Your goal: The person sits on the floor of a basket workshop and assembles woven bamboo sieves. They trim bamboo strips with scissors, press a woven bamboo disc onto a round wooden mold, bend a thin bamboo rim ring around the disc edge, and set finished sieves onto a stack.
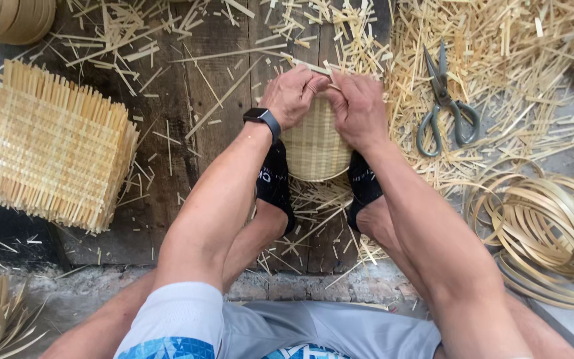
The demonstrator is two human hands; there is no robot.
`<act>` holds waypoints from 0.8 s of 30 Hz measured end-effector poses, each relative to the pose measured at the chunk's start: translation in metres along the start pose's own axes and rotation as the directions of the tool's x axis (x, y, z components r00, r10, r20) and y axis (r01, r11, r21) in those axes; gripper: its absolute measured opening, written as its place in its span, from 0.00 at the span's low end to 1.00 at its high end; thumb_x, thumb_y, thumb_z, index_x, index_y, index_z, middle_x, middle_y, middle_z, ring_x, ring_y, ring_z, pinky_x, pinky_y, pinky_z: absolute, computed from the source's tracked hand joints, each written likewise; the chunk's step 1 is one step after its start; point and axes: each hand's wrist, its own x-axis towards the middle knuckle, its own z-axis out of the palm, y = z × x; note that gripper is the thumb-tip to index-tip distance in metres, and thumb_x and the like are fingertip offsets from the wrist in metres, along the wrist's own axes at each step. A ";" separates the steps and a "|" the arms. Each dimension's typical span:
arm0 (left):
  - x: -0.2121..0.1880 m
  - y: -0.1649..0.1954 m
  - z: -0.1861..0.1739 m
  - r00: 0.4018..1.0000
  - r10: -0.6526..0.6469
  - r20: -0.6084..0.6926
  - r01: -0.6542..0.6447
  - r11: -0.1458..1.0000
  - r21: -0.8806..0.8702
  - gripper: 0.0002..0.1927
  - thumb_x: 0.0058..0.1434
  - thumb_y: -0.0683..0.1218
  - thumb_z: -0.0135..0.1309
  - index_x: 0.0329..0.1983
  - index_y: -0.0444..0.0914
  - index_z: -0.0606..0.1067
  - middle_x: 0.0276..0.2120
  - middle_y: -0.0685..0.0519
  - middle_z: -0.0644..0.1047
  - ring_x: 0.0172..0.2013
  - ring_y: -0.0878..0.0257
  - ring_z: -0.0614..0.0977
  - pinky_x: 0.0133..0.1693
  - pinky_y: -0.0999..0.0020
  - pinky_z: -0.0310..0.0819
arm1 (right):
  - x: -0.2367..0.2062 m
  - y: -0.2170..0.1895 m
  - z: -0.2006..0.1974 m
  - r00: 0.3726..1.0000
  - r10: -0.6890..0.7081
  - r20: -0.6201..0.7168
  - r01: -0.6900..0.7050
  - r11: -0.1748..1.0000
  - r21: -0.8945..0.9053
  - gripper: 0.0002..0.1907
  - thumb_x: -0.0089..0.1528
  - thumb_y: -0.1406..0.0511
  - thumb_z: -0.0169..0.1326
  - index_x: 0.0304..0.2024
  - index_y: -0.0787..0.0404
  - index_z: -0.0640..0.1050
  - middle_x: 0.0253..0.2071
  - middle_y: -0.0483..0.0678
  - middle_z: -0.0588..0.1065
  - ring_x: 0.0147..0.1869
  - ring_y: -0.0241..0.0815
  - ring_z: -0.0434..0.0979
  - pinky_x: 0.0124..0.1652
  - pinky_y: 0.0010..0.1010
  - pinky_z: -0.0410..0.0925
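A small round woven bamboo basket stands on dark wooden boards, held between my two feet in black socks. My left hand, with a black watch on the wrist, grips the basket's far rim on the left side. My right hand grips the rim right beside it, fingers curled over the edge. Both hands meet at the top of the rim, where a thin bamboo strip pokes out. The rim under the fingers is hidden.
A stack of flat woven bamboo mats lies at the left. Grey-handled scissors rest on bamboo offcuts at the right. Coiled bamboo hoops sit at the lower right. Loose splinters cover the boards.
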 end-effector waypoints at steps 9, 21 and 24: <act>0.002 0.006 0.002 0.986 -0.165 0.013 0.164 0.969 -0.183 0.19 0.66 0.60 0.54 0.43 0.44 0.85 0.35 0.49 0.85 0.35 0.57 0.86 0.38 0.64 0.77 | 0.010 0.031 0.018 0.967 0.250 0.053 -0.255 0.933 0.254 0.20 0.76 0.56 0.42 0.40 0.64 0.75 0.38 0.59 0.75 0.44 0.58 0.74 0.46 0.45 0.69; -0.070 0.122 -0.027 0.951 0.309 0.013 -0.299 0.906 0.301 0.20 0.56 0.56 0.72 0.35 0.38 0.77 0.37 0.50 0.79 0.37 0.57 0.80 0.37 0.61 0.79 | -0.103 0.017 -0.281 0.826 0.433 0.362 -0.112 0.754 -0.647 0.26 0.72 0.50 0.38 0.49 0.60 0.80 0.49 0.51 0.77 0.55 0.45 0.76 0.60 0.42 0.67; -0.110 0.119 -0.005 0.809 0.578 0.104 -0.562 0.710 0.424 0.10 0.54 0.39 0.59 0.38 0.37 0.71 0.51 0.48 0.75 0.46 0.54 0.77 0.44 0.59 0.75 | -0.132 0.045 -0.265 0.786 0.479 0.391 -0.181 0.783 -0.595 0.23 0.69 0.49 0.43 0.50 0.57 0.80 0.52 0.51 0.76 0.59 0.47 0.76 0.61 0.41 0.67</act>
